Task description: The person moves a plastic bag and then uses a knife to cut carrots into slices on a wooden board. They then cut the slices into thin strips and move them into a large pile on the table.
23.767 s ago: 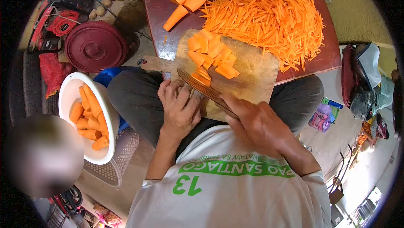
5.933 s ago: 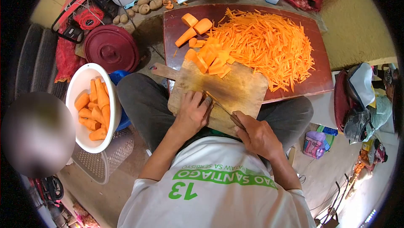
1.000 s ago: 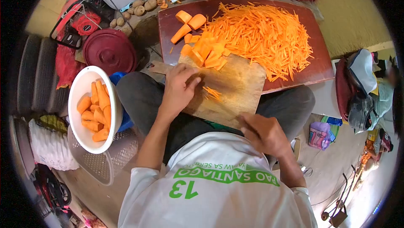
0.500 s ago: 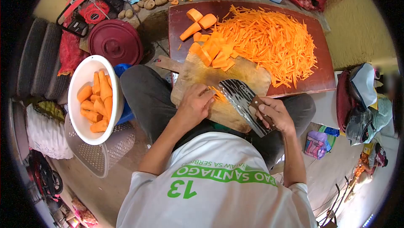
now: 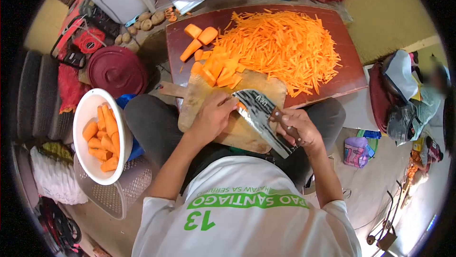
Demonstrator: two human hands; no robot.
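You're gripping the cleaver w/ your right hand, blade hiding part of the cutting board. Your left hand is sitting nr the tip (fingertips partly hidden, can't tell if they're pinching smth). Shredded carrot is lying beyond, on the table.

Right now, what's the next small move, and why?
I'd probably have the left hand nudge the small orange carrot strips onto the broad, dark-streaked metal knife: they show between that hand and its edge, while the right hand grips the brown wooden handle, flat face upward over the pale brown wooden cutting board.
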